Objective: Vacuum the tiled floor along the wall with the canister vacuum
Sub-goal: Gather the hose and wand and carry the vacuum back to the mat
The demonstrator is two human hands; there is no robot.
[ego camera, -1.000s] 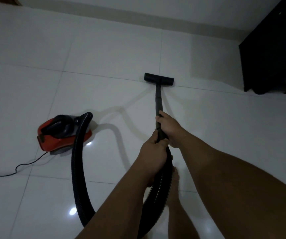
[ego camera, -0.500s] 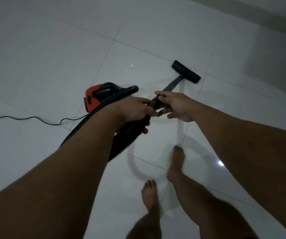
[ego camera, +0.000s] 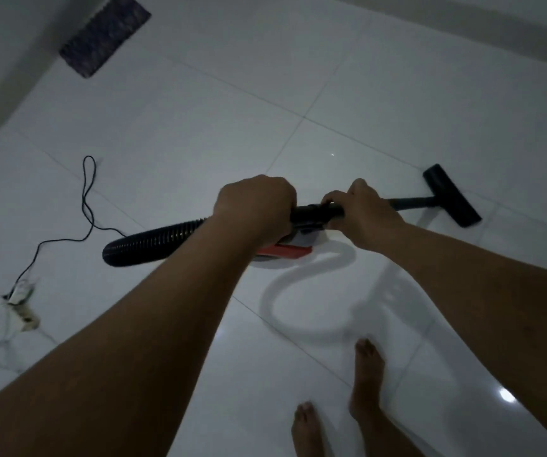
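Both hands grip the vacuum wand.
Left hand (ego camera: 255,207) and right hand (ego camera: 362,209) wrap the wand (ego camera: 315,213); floor head (ego camera: 451,200) lies beyond the right hand, red canister (ego camera: 285,250) apparently beneath them.

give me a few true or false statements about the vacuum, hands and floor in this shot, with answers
1. Both hands grip the vacuum's handle: the left hand near the ribbed hose, the right hand toward the wand. True.
2. The floor nozzle is lifted high in the air. False; it is down at the tiled floor.
3. A dark mat lies near the wall. True.
4. The power cord is wrapped around the left wrist. False; it trails across the floor, apart from the arms.
5. The person wears shoes. False; the feet are bare.
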